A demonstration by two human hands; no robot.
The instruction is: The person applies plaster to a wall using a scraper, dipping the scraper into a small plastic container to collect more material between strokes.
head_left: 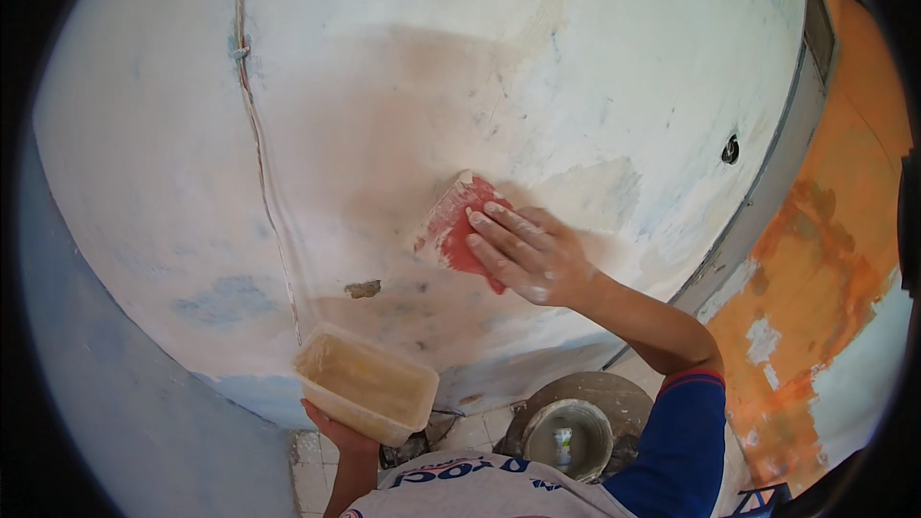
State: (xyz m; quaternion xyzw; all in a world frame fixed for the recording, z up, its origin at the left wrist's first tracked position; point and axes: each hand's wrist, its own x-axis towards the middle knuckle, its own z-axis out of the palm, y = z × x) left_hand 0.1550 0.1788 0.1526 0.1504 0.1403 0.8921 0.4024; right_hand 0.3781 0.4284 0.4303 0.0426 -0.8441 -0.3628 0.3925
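Note:
My right hand (523,249) presses a red putty spreader (460,225) against the white wall (384,125). Its fingers lie along the spreader's face, whitened with filler, while the thumb is hidden. Filler is smeared over the spreader's blade edge. Low on the left, my left hand (336,430) supports a translucent rectangular plastic tub (369,379) from beneath its near side. The tub tilts toward me, and a thin beige residue coats its inside. Most of the left fingers are hidden behind the tub.
A cable (255,125) runs down the wall on the left. A chipped hole (363,289) and a dark socket opening (730,150) break the surface. Below stands a round bucket (600,432) with a small container (562,446) inside. Peeling orange wall (815,288) lies right; a blue-grey wall (134,403) left.

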